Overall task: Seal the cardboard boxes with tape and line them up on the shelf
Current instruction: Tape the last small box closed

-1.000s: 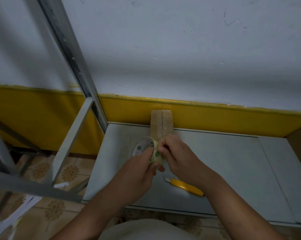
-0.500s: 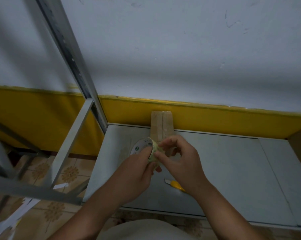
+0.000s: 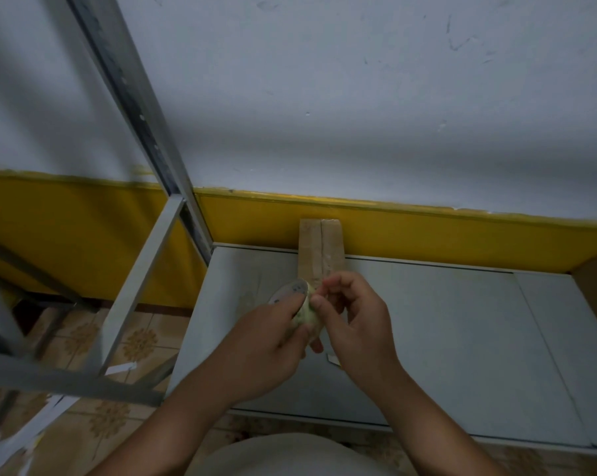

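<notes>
Finding the tape end: my left hand (image 3: 266, 345) grips the tape roll (image 3: 293, 293), my right hand (image 3: 358, 321) pinches its rim, just before the cardboard box (image 3: 319, 249) on the shelf (image 3: 444, 338); next, I judge, peel the end free.

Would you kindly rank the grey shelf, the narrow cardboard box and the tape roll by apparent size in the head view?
1. grey shelf
2. narrow cardboard box
3. tape roll, partly covered and nearer the camera, so box versus roll is unsure.
</notes>
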The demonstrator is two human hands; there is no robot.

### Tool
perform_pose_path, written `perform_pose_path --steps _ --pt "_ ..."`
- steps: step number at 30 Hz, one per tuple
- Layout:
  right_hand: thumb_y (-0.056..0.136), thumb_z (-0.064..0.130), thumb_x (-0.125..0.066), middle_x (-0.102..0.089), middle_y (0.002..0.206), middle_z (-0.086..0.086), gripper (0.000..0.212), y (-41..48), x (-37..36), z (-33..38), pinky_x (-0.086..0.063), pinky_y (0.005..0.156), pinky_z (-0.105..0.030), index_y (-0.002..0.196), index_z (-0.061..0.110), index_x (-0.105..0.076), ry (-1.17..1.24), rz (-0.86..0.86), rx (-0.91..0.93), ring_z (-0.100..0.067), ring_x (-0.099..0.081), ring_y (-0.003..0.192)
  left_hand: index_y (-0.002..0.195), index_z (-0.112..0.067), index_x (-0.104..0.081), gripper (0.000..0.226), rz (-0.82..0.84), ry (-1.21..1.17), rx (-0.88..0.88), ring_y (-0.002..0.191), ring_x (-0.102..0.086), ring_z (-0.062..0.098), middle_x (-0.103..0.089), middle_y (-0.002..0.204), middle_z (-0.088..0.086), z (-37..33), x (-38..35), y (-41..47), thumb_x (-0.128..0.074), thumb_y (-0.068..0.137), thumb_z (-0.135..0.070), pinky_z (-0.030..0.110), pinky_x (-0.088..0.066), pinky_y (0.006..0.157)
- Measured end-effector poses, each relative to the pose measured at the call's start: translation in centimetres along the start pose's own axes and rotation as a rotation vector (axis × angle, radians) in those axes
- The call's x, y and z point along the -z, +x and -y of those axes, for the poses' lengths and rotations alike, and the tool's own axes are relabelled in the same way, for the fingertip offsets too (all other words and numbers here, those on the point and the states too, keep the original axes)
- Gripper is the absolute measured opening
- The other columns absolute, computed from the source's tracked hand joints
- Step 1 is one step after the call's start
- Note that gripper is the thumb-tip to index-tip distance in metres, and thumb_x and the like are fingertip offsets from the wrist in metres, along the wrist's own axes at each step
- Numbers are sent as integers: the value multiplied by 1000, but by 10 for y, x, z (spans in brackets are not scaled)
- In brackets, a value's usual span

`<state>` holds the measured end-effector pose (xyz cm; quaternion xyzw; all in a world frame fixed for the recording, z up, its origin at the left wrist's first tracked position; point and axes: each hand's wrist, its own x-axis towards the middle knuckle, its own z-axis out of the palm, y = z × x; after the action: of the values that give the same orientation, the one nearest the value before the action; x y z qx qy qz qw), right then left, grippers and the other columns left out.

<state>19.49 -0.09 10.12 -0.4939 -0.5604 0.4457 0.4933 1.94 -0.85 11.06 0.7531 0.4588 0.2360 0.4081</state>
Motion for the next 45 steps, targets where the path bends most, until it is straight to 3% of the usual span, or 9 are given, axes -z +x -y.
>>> perform_pose_path --steps 5,8,14,19,23,29,35,41,45 --pt "94 -3 -69 -71 94 -4 27 4 6 1 -55 76 -33 94 23 -59 149 72 14 -21 -65 85 126 -29 -66 25 -12 -223 32 78 -75 17 -78 91 -4 -15 8 -1 -52 111 -15 38 -63 71" --pt "93 -7 -67 -70 93 -5 27 6 8 1 -55 78 -40 92 15 -52 223 98 -8 -23 -64 87 119 -23 -70 22 -8 -325 80 77 -75 23 -78 88 4 -17 12 0 -52 110 -12 47 -64 71" --pt "90 -7 -66 -69 89 -7 29 9 12 13 -56 72 -30 87 7 -41 374 163 -61 -17 -64 83 112 -9 -72 20 30 -508 113 70 -73 27 -77 84 15 -18 20 0 -53 107 -14 37 -61 64" --pt "88 3 -70 -69 89 -5 29 11 13 15 -55 70 -29 85 13 -42 448 217 -79 -16 -63 80 113 -1 -73 27 53 -571 143 69 -68 47 -77 83 18 -17 26 -1 -55 104 -20 41 -60 63" --pt "88 2 -71 -68 90 -8 29 12 13 12 -54 70 -29 83 19 -47 504 238 -97 -18 -61 80 114 2 -73 27 80 -625 160 68 -68 36 -76 84 21 -17 29 0 -55 106 -18 34 -60 62" --pt "83 -3 -75 -72 93 -10 28 12 21 17 -58 78 -36 92 10 -51 340 196 -22 -25 -68 87 114 -2 -72 25 70 -482 178 67 -71 38 -78 83 16 -18 32 4 -52 110 -17 42 -61 65" --pt "80 -12 -76 -71 89 -16 41 14 19 26 -60 83 -42 91 21 -54 280 148 53 -42 -69 91 114 2 -69 32 146 -481 172 69 -70 36 -77 87 19 -17 38 9 -53 108 -24 41 -60 67" --pt "81 -16 -75 -72 86 -9 46 13 17 30 -61 76 -36 87 24 -52 145 106 136 -29 -72 85 116 5 -70 35 183 -512 130 67 -68 32 -77 87 18 -12 41 10 -52 110 -25 37 -59 66" --pt "83 -17 -72 -69 87 -9 46 11 18 28 -59 75 -34 86 21 -47 132 87 173 -29 -69 84 118 15 -66 48 203 -712 186 70 -60 31 -73 80 17 -2 40 12 -57 104 -30 34 -54 68"
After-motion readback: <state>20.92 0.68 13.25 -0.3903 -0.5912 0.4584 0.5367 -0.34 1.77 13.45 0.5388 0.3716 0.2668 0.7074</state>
